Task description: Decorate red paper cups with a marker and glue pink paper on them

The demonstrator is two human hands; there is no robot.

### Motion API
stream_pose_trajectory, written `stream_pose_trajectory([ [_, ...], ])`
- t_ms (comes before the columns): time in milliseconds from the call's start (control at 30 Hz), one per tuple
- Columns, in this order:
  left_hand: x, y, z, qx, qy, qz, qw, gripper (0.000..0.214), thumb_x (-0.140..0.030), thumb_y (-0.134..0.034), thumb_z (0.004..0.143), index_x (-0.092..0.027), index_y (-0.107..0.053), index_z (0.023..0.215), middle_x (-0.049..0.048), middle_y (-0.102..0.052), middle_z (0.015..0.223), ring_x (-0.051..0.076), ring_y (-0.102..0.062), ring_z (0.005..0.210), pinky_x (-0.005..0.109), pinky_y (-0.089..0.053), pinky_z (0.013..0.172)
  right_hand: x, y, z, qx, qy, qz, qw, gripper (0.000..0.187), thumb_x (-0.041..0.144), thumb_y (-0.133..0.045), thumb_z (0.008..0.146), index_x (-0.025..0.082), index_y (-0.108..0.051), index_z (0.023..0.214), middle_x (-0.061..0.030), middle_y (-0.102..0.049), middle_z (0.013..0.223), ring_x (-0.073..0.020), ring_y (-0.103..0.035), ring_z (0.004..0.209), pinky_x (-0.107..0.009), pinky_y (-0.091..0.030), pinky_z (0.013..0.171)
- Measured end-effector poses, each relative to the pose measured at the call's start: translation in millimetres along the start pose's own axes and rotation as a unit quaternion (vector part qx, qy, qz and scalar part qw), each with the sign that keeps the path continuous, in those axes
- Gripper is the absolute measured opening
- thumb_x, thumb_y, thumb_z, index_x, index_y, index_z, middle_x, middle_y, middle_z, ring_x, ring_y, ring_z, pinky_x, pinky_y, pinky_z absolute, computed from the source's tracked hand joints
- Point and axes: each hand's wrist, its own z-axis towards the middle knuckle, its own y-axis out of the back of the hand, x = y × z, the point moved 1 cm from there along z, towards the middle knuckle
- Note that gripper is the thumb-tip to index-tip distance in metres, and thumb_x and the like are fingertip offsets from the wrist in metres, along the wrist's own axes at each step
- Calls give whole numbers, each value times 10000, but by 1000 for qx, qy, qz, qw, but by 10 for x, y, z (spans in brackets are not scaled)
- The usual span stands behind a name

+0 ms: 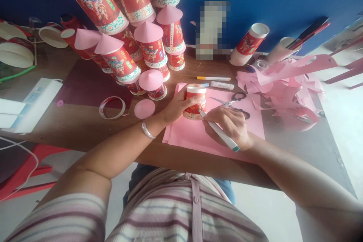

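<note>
My left hand (181, 105) is wrapped around a red printed paper cup (200, 103), tilted over a stack of pink paper (187, 138). A white marker pen (222, 135) with a green end is gripped in my right hand (231, 123). Its tip meets the cup's lower band, where orange and greenish marks show. Just behind my right hand lie black-handled scissors (231, 102) on the paper. An orange-and-white marker (214, 78) and a capped white marker (222, 85) rest beyond the cup.
Stacked red cups with pink paper cones (149, 32) rise at the back left. A tape roll (112, 107) and a pink paper disc (144, 109) lie left of my hand. Pink paper scraps (292, 90) heap on the right, near a pen holder (283, 51) and another cup stack (249, 43).
</note>
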Motion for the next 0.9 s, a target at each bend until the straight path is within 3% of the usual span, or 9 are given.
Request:
stream_pose_trajectory([
  [700, -19, -21, 2, 8, 17, -6, 1000, 592, -527, -843, 847, -198, -631, 1290, 64, -693, 1121, 217, -667, 1022, 375, -543, 958, -3, 24, 34, 32, 3, 26, 999, 242, 37, -678, 953, 222, -647, 1106, 9, -751, 819, -160, -743, 680, -275, -583, 585],
  [900, -4, -12, 6, 5, 4, -12, 1000, 573, -526, -858, 844, -208, -638, 1266, 57, -684, 1133, 212, -659, 1039, 358, -539, 937, -4, 47, 28, 42, 5, 38, 998, 305, 25, -689, 926, 226, -659, 1153, 12, -770, 842, -168, -761, 713, -277, -610, 624],
])
